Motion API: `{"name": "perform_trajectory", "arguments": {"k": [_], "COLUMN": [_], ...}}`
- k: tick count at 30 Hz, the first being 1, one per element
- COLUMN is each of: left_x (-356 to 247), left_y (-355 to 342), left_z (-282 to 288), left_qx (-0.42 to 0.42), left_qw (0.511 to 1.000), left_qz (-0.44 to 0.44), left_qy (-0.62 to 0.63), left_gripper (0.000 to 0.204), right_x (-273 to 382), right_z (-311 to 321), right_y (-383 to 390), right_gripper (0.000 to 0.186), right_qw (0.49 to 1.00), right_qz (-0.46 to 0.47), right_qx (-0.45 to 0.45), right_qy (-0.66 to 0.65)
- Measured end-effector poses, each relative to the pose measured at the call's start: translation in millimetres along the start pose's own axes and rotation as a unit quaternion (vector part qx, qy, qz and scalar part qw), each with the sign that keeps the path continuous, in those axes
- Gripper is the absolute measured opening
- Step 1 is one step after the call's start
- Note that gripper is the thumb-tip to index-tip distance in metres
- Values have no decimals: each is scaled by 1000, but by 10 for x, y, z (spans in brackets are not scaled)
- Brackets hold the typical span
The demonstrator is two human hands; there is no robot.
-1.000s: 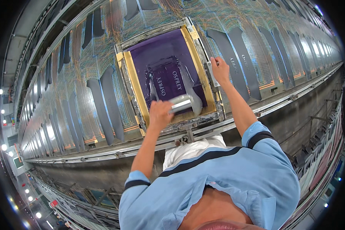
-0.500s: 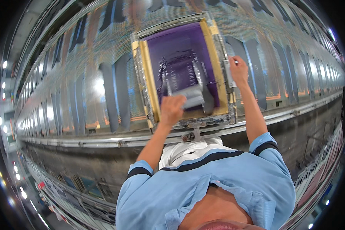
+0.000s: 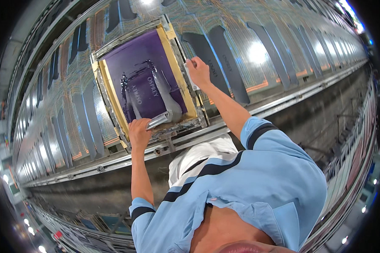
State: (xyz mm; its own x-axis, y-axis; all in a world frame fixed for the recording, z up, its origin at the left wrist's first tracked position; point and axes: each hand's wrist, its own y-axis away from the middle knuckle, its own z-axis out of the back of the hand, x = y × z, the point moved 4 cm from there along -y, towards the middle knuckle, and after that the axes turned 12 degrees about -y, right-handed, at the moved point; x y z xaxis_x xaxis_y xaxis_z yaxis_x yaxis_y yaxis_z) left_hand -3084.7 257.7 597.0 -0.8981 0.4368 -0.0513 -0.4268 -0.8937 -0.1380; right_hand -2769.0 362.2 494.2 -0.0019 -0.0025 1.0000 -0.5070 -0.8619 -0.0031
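Note:
A screen-printing frame [image 3: 170, 59] with yellow-taped sides lies across the long table, tilted slightly in view. Its purple mesh [image 3: 137, 55] carries a wet, dark smear of ink and pale lettering. At the frame's near end, my left hand [image 3: 140, 133] is wrapped round the end of a grey squeegee [image 3: 159, 121], which rests on the mesh. My right hand [image 3: 199, 72] grips a light-coloured side handle [image 3: 192, 76] on the frame's right edge; its fingers partly cover that handle.
Paired dark fabric pieces [image 3: 273, 52] lie in rows along the shiny table on both sides of the frame. Some just right of it bear lettering. A metal rail [image 3: 283, 103] runs along the near table edge, with a bracket [image 3: 169, 142] of the frame by it.
The squeegee in my left hand has come nearer to me, to the frame's near end. The view has turned, so the frame appears farther left. My right hand keeps its hold.

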Motion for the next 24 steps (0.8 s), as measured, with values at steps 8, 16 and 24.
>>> {"name": "perform_trajectory", "arguments": {"k": [8, 16, 24], "left_x": [56, 551, 1010], "left_y": [-103, -1183, -2157], "left_z": [38, -63, -210], "left_qx": [7, 77, 111], "left_qw": [999, 990, 990], "left_qz": [-28, -101, -69], "left_qy": [36, 63, 61], "left_gripper": [19, 14, 20], "right_x": [-72, -262, 826], "right_z": [-85, -144, -1381], "right_y": [-69, -99, -519], "right_gripper": [29, 30, 41], "right_qw": [999, 974, 896], "right_qz": [-8, -18, 89], "right_qx": [-18, 12, 406], "right_qy": [41, 227, 157]}}
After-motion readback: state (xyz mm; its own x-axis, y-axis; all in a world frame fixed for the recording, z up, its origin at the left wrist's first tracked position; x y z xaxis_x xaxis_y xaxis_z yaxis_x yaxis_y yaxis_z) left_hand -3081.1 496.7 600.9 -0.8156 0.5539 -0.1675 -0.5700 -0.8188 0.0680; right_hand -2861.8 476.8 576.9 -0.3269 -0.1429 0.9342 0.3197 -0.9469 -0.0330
